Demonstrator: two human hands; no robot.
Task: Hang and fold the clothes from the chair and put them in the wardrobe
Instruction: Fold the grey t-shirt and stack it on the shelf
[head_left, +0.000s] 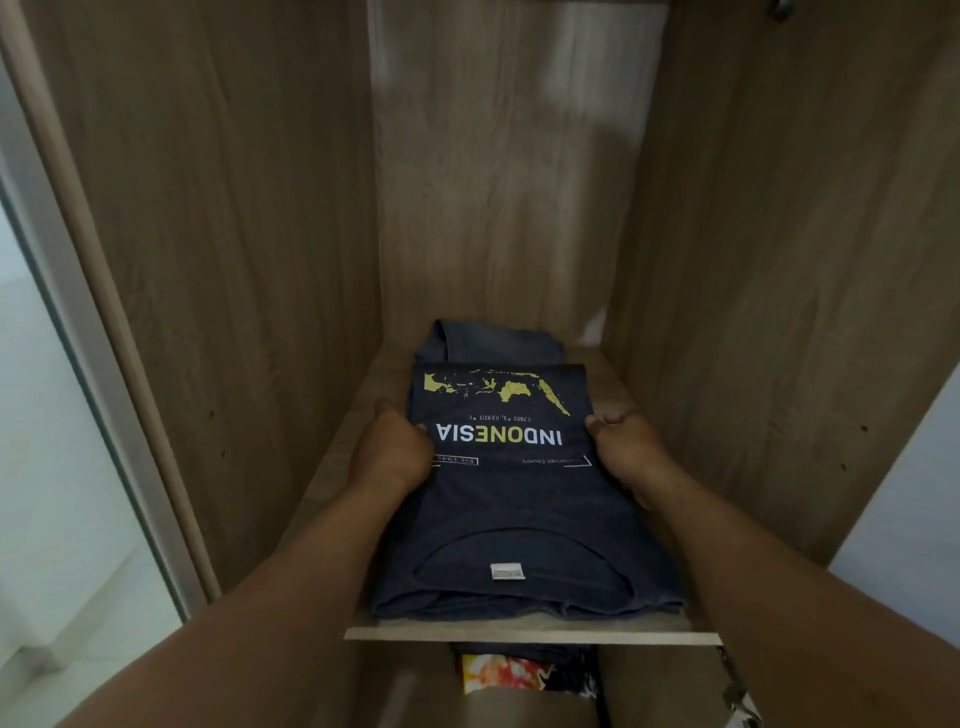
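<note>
I stand before the wardrobe (234, 260), its wooden walls on the left, right and far side. My arms reach onto the shelf (530, 635), which carries the folded clothes. The dark folded T-shirt (519, 509) lies in the middle of the shelf, with its collar at the near edge and the yellow map print at the far end. It lies on top of a grey-blue folded garment (493, 343), which shows behind it at the far side. My left hand (392, 457) holds the left edge of the T-shirt, with the thumb on top and the fingers under it. My right hand (626, 449) holds the right edge in the same way. I think the T-shirt is light and soft, so it will sag. It is better to hold both sides together, under the fold. Below the shelf, a colourful cloth (511, 673) is visible.
</note>
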